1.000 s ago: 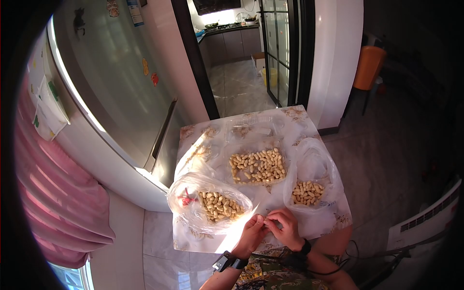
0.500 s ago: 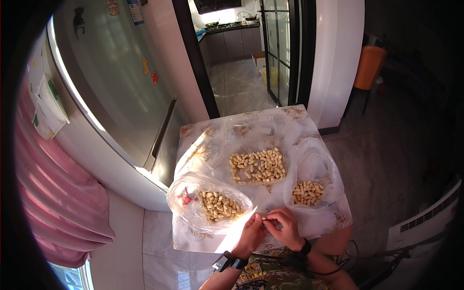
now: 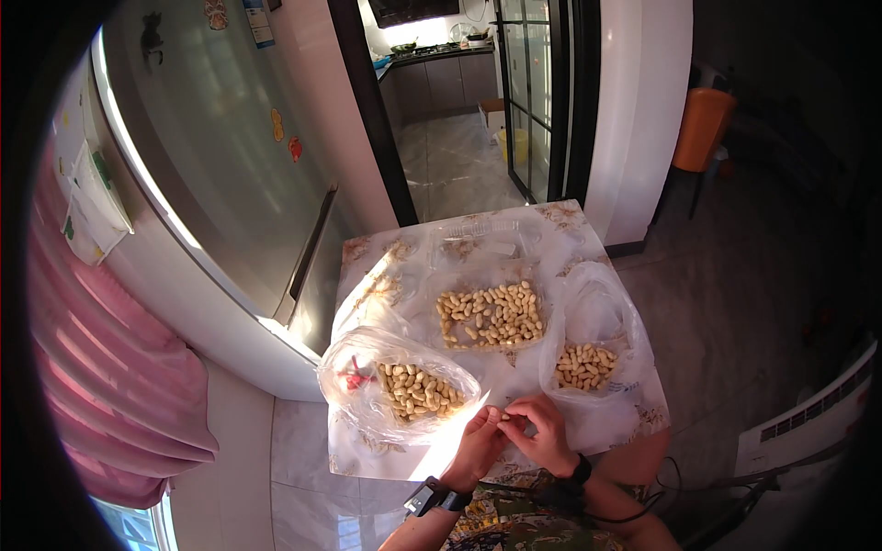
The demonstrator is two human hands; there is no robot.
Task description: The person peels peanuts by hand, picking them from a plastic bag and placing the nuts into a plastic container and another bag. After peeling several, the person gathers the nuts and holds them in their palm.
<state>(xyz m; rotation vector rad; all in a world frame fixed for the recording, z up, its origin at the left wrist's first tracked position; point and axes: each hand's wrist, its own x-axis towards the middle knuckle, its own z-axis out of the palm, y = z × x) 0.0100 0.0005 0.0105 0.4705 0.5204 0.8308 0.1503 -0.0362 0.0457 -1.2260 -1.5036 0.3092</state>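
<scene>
My left hand [image 3: 480, 443] and my right hand [image 3: 543, 433] meet at the near edge of the table, their fingertips pinched together on a small pale peanut [image 3: 503, 416], mostly covered by the fingers. Just left of them lies an open clear plastic bag [image 3: 344, 404] with unshelled peanuts [image 3: 418, 390] inside. Beyond the hands, a clear plastic box [image 3: 443, 344] with its lid folded back holds more peanuts [image 3: 501, 314]. To the right, another plastic bag [image 3: 593, 298] contains a smaller heap of peanuts [image 3: 585, 366].
A flower-patterned cover lies on the table [image 3: 643, 404]. The refrigerator [image 3: 230, 165] stands close on the left, with a pink curtain [image 3: 110, 367] nearer. A glass door [image 3: 533, 101] opens to a kitchen behind. An orange chair [image 3: 704, 129] stands at the back right.
Both hands stay in nearly the same place, with only a slight shift of the fingers around the peanut. The bags and the box have not moved.
</scene>
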